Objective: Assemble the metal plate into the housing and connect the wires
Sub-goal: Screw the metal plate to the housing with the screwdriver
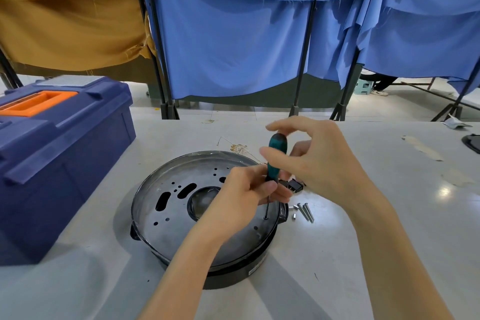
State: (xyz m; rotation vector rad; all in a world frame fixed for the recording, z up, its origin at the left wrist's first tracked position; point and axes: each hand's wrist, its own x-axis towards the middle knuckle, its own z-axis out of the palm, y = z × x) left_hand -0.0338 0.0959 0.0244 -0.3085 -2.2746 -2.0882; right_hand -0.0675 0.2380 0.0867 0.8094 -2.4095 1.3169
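Observation:
A round metal plate (179, 213) with slots and a centre hole lies inside the black housing (233, 275) on the table. A green-handled screwdriver (275, 153) stands upright, its tip in a hole near the plate's right rim. My left hand (244, 195) pinches the lower handle and shaft. My right hand (311, 161) curls around the handle's top, fingers loosely touching it. Thin wires (237, 148) lie behind the housing.
A blue toolbox (59, 158) with an orange handle stands at the left. Loose screws and spacers (304, 212) lie right of the housing, near a small black part (294, 186). Blue and ochre cloth screens hang behind the table.

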